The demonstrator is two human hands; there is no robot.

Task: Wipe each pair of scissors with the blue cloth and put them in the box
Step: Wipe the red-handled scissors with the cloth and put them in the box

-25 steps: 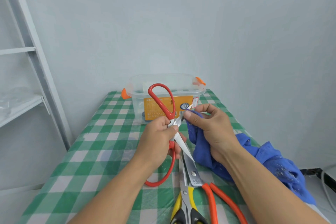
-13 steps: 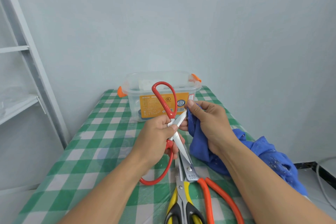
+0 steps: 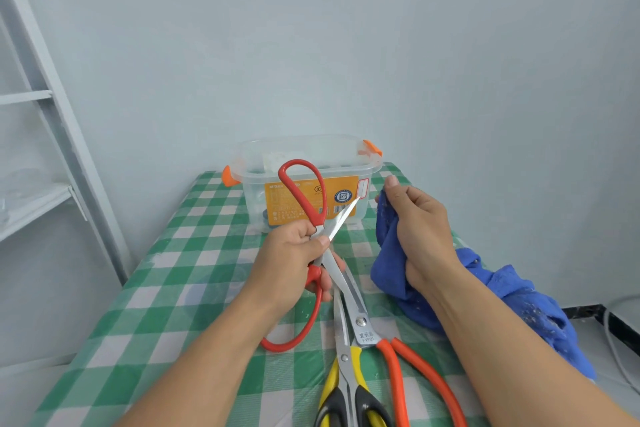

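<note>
My left hand [image 3: 294, 253] grips the red-handled scissors [image 3: 304, 191] at the pivot, blades spread wide, one tip pointing toward the box. My right hand [image 3: 419, 232] holds a bunch of the blue cloth [image 3: 391, 253], a little to the right of the blade tip and not touching it. The clear plastic box [image 3: 311, 152] with orange latches and an orange label stands at the far end of the table. Two more pairs lie in front of me: orange-handled scissors [image 3: 408, 367] and yellow-and-black-handled scissors [image 3: 346, 388].
The table has a green and white checked cover [image 3: 194, 253]. The rest of the blue cloth trails off the right table edge. A grey metal shelf frame [image 3: 52, 107] stands at the left, and a pale wall is close behind the box.
My right hand with the cloth has slid off the blade tip and moved right, away from the scissors. My left hand still holds the red scissors in about the same spot.
</note>
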